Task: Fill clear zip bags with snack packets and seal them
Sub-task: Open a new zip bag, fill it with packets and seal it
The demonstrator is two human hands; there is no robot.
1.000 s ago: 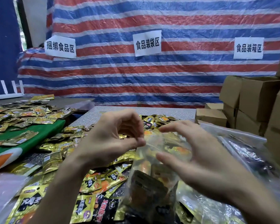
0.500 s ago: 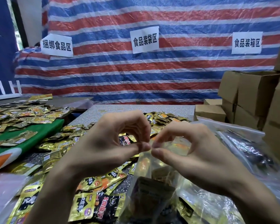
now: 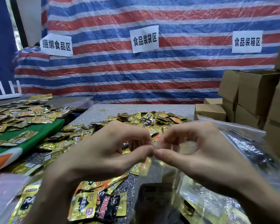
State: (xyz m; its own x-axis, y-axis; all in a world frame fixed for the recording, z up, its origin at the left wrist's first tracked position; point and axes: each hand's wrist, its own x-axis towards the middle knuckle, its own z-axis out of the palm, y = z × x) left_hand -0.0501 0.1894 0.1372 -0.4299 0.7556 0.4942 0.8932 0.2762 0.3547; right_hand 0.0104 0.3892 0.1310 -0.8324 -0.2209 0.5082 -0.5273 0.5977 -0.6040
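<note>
The clear zip bag [image 3: 166, 188] is held up at the middle of the view. Its top edge is pinched by both hands, thumb against forefinger, and the tips of the two hands meet. The fingers [image 3: 144, 150] of the left hand [image 3: 103, 154] are curled narrowly onto that edge from 9 o'clock. The fingers [image 3: 162, 153] of the right hand [image 3: 200, 152] are closed on it from 3 o'clock. From the pinch the bag hangs toward 6 o'clock, and gold and dark snack packets [image 3: 152, 199] are seen blurred through it. A loose heap [image 3: 152, 120] of such packets is piled on the grey table [image 3: 136, 109] at 12 o'clock of the hands, and more are spread at 7 o'clock. A green cloth [image 3: 44, 131] carrying further packets is seen at 9 o'clock. Cardboard boxes [image 3: 252, 94] are stacked at 3 o'clock. A striped tarpaulin [image 3: 136, 75] bearing three paper signs [image 3: 145, 38] is hung behind.
</note>
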